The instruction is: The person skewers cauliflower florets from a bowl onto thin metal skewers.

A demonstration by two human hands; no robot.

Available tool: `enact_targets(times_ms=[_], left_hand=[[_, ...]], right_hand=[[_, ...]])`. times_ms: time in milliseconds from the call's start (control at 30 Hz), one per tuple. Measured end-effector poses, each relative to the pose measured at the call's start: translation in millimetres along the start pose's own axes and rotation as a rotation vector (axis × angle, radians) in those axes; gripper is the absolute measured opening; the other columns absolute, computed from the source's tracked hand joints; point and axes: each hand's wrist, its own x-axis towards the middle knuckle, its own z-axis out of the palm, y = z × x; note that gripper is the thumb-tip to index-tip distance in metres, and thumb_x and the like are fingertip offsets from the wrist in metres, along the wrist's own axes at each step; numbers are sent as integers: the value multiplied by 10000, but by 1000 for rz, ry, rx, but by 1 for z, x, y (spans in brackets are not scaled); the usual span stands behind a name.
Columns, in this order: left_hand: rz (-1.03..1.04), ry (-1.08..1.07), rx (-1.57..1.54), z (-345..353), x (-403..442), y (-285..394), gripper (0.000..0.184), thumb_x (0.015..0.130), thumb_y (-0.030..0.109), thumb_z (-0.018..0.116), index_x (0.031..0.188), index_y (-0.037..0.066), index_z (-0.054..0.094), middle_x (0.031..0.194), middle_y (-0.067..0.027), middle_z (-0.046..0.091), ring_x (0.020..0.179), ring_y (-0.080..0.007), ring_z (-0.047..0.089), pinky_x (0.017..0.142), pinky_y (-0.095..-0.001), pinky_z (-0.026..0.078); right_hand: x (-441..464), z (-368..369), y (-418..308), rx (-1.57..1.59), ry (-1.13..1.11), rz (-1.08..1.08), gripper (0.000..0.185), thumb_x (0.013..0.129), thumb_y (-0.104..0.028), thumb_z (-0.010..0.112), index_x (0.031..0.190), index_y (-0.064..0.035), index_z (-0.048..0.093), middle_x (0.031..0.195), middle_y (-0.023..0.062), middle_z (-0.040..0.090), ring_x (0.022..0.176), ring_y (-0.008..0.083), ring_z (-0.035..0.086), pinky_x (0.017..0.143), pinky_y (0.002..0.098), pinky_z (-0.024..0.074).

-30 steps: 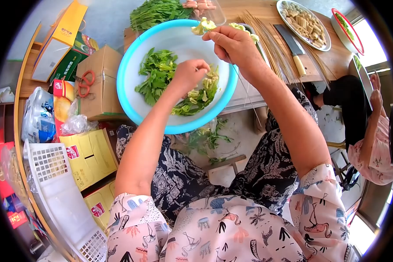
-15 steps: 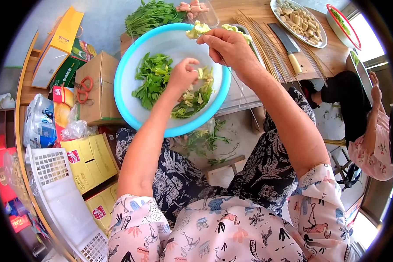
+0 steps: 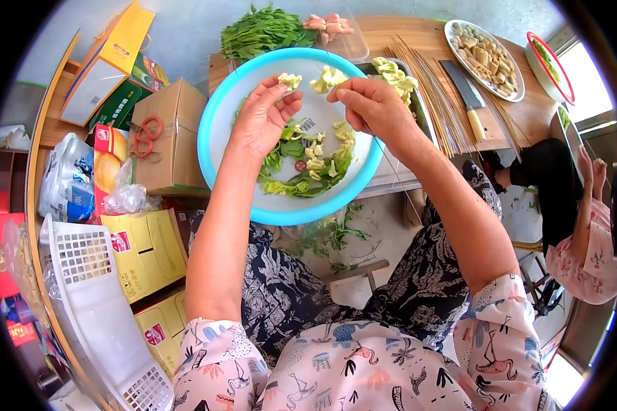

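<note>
My left hand [image 3: 259, 118] is raised over the blue-rimmed basin [image 3: 208, 175], its thumb and fingers pinching a small pale-green leaf piece [image 3: 290, 81]. Just right of it, my right hand [image 3: 378, 106] grips a thin skewer [image 3: 391, 163], whose length slants down past the wrist. At the fingertips of that hand a crumpled leaf [image 3: 328, 79] is bunched at the skewer's upper end. The two leaf pieces are apart. Inside the basin lie dark-green leaves and several paler leaf scraps [image 3: 317, 166]; my left hand and forearm cover part of them.
Behind the basin are a bunch of greens [image 3: 267, 33] and pink pieces [image 3: 328, 27] in a clear tray. To the right lie bare skewers [image 3: 428, 96], a cleaver [image 3: 463, 85] and a food platter [image 3: 487, 58]. Scissors [image 3: 144, 137] hang at a carton. Another person [image 3: 586, 246] sits at right.
My left hand has come up out of the basin with a leaf piece and is now beside the skewer's tip. My right hand still holds the skewer. The view has shifted slightly.
</note>
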Motion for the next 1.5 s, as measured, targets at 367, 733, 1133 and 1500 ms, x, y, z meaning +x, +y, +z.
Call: enact_targets(times_ms=[367,733,1133,1500], left_hand=[[15,-18,8,-3,-3,5,220,878,114,606,1094,73,585,985,-98,643,809,-170,626,701,-291,542],[2,22,13,6,-6,8,178,884,113,614,1045,40,596,949,-113,646,727,-129,606,652,-237,537],[-38,-4,26,3,-10,14,161,902,118,581,1028,20,560,858,-132,620,647,-120,552,548,-219,485],[-69,14,34,4,-12,17,125,888,116,604,952,9,590,835,-121,636,660,-121,592,569,-226,515]], right_hand=[[-5,9,0,-97,-113,-4,203,934,-161,517,902,-3,640,549,-17,500,483,47,441,466,225,350],[-7,10,0,-177,-118,-15,204,951,-168,503,957,-9,631,550,-37,431,499,37,389,488,199,320],[-10,15,-2,-279,-123,-72,221,952,-191,494,953,-13,626,587,-17,451,541,62,423,510,229,356],[-10,15,-2,-330,-114,-102,217,953,-186,493,949,-17,629,589,-7,458,529,67,426,501,238,359]])
